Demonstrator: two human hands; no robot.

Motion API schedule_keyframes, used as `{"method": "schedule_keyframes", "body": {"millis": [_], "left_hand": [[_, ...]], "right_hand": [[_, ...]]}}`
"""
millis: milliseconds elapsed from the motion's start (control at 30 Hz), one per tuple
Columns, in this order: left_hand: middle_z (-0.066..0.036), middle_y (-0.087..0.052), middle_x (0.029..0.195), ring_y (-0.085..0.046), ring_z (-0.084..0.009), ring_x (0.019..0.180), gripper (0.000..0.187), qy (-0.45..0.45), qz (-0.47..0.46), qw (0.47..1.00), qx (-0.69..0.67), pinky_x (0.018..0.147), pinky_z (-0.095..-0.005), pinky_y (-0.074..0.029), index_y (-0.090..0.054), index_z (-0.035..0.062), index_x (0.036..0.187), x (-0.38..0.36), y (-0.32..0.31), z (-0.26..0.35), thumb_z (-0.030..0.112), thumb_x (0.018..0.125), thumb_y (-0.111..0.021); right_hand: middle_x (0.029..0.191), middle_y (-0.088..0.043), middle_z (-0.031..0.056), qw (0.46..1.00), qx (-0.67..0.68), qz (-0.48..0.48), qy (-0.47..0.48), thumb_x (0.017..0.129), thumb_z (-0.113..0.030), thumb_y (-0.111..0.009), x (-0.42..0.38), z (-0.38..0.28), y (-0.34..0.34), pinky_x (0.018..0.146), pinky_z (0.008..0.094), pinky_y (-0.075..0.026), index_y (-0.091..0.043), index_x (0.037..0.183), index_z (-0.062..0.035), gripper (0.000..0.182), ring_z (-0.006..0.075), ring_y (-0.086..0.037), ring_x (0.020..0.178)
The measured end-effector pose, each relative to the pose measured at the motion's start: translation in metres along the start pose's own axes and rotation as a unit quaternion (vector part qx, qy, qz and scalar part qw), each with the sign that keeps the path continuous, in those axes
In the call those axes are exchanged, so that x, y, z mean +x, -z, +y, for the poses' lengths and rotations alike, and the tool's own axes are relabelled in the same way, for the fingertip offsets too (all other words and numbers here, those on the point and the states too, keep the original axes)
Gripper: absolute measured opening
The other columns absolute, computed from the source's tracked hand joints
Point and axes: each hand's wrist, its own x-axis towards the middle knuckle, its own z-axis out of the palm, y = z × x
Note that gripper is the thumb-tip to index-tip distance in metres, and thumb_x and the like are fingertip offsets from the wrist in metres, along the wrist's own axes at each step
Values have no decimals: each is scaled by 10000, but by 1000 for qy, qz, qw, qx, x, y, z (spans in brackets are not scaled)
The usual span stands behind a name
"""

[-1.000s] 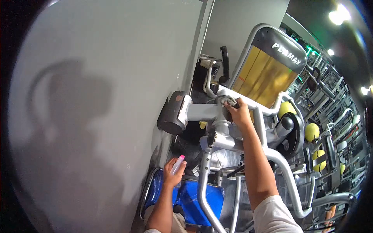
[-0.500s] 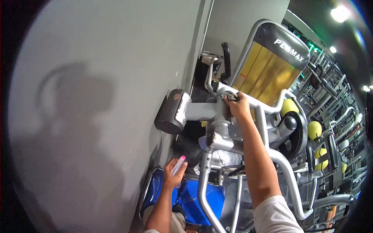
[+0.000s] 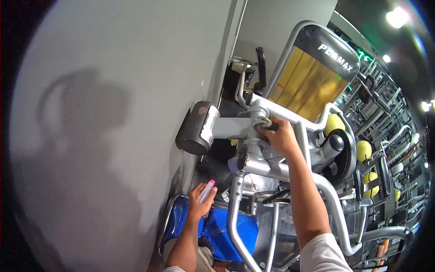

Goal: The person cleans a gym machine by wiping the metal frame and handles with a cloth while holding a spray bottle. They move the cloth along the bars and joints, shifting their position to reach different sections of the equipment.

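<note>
My left hand (image 3: 197, 206) is closed round a small clear spray-type bottle (image 3: 205, 194) with a pink top, held low near the wall. My right hand (image 3: 283, 137) is closed on a crumpled grey cloth (image 3: 262, 122). The cloth is pressed against the silver upright joint of a gym machine (image 3: 256, 146). From that joint a short silver arm (image 3: 232, 128) runs left to a black roller pad (image 3: 195, 136), whose covering is torn along one edge. My right-hand fingers are partly hidden behind the cloth.
Below my left hand is a blue padded seat (image 3: 233, 233). A silver bent tube (image 3: 234, 213) rises beside it. Behind stands a tall PLAMAX weight-stack cover (image 3: 312, 72). A grey wall (image 3: 113, 181) borders the left; yellow balls (image 3: 364, 150) and more machines fill the right.
My right hand and the cloth have slid a little down the silver joint, baring its upper collar. My left hand keeps the bottle in nearly the same place.
</note>
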Motion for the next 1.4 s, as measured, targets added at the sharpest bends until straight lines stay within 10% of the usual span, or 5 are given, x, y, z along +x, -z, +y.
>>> {"method": "schedule_keyframes", "body": {"millis": [133,433,667,867,1400], "left_hand": [[3,-591,675,-576,-87,538,207,-15,20,1000,10,486,-266,-450,-630,53,866,-1,4,-3,226,922,-728],[6,-582,664,-556,-82,533,215,-24,2,1000,13,487,-266,-442,-639,57,871,0,2,4,243,916,-738],[-5,-583,709,-563,-92,523,169,-23,7,1000,-3,474,-264,-452,-628,46,869,-4,6,-2,179,916,-723],[-4,-577,698,-533,-86,547,212,-67,26,997,26,505,-272,-430,-629,46,849,0,9,-5,221,917,-728],[19,-570,701,-533,-79,645,205,34,1,999,-28,579,-272,-426,-640,57,845,-8,9,12,221,906,-747]], "right_hand": [[842,-702,257,993,-16,118,8,790,-229,-809,37,5,-20,745,424,-526,-703,955,41,334,410,-697,820],[910,-731,233,994,-67,-49,70,773,-210,-798,-23,-31,19,805,416,-552,-761,1014,-18,310,378,-719,865],[848,-700,253,960,-153,163,168,777,-236,-801,53,15,-27,789,416,-537,-745,1022,-10,337,382,-700,840],[1035,-672,273,991,-116,35,57,741,-213,-814,25,-13,-6,898,439,-511,-760,976,-14,312,411,-652,1003],[1063,-682,198,907,-260,-174,281,729,19,-591,67,-51,-71,957,439,-537,-759,1036,-94,367,384,-664,1058]]}}
